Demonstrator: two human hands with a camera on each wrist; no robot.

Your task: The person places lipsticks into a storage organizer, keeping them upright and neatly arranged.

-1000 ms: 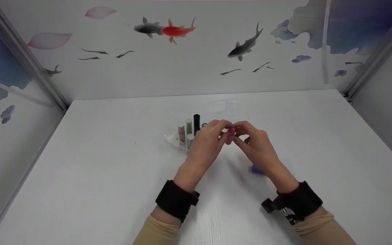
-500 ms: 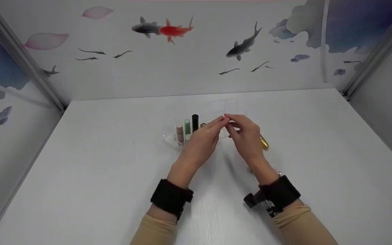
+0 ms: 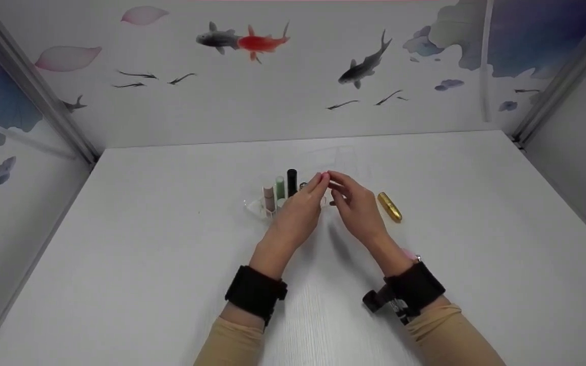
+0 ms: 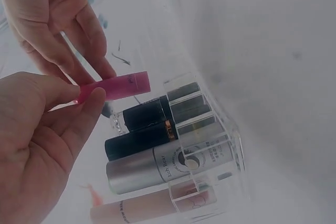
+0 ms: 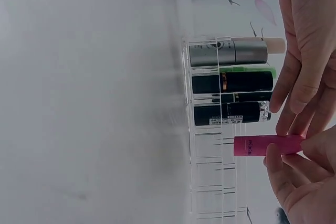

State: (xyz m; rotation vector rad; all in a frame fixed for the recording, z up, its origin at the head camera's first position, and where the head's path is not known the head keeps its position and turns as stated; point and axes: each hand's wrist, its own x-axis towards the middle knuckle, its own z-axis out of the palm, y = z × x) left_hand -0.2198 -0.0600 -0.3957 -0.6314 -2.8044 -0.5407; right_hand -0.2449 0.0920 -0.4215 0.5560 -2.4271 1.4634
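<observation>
A pink lipstick tube (image 5: pixel 257 146) stands upright between my two hands, its lettered end pointing down. My left hand (image 3: pixel 298 211) pinches it between thumb and finger, as the left wrist view shows. My right hand (image 3: pixel 358 206) has its fingertips on the upper part of the same tube (image 4: pixel 113 86). In the head view only a pink tip shows at the fingertips; the rest is hidden. Close behind the hands is a clear plastic holder (image 5: pixel 207 174) with several cosmetic tubes, among them a silver tube (image 4: pixel 139 173) and a black tube (image 3: pixel 292 182).
A gold tube (image 3: pixel 390 207) lies on the white table (image 3: pixel 145 254) to the right of my right hand. A small pink item (image 3: pixel 409 253) peeks out beside the right wrist. A beige tube (image 3: pixel 269 198) and green tube (image 3: pixel 280 187) stand at the holder's left.
Both hands have moved a little left and away from me with the pink lipstick tube. The right hand's shift has uncovered the gold tube. The right thumb has moved slightly away from the left fingertips.
</observation>
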